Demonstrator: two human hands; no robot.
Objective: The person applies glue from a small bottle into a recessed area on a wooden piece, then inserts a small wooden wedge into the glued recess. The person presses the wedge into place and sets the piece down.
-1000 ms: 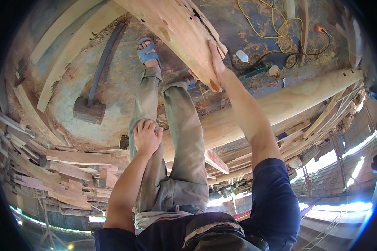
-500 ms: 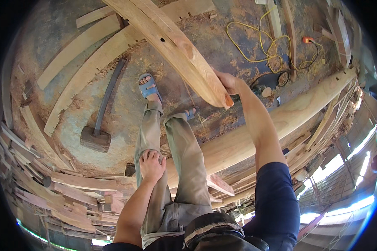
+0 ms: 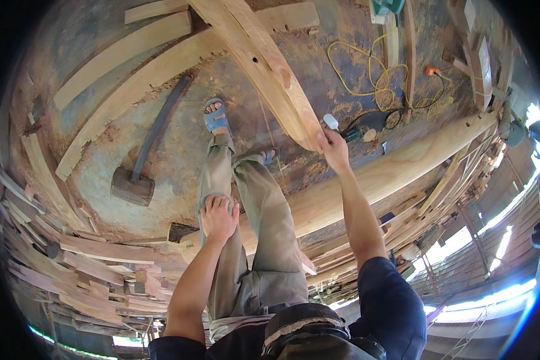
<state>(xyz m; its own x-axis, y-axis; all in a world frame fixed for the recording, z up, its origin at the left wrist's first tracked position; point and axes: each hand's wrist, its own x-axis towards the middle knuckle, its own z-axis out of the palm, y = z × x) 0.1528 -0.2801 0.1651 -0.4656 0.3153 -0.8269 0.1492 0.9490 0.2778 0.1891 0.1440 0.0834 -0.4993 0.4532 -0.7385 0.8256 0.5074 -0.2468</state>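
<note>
My right hand grips the near end of a long, thick wooden beam that slants away toward the top of the view. My left hand rests flat on my left knee, fingers spread on the olive trouser leg. Both my feet are in blue sandals on the dirt floor below the beam; the right foot is partly hidden under it.
A large wooden mallet with a long dark handle lies on the floor at left. A thick log runs right of me. Yellow cable coils at upper right. Stacked planks line the left side; long boards lie at top left.
The beam's end and my right hand have moved away from me, toward the upper right. The left hand has stayed on the knee.
</note>
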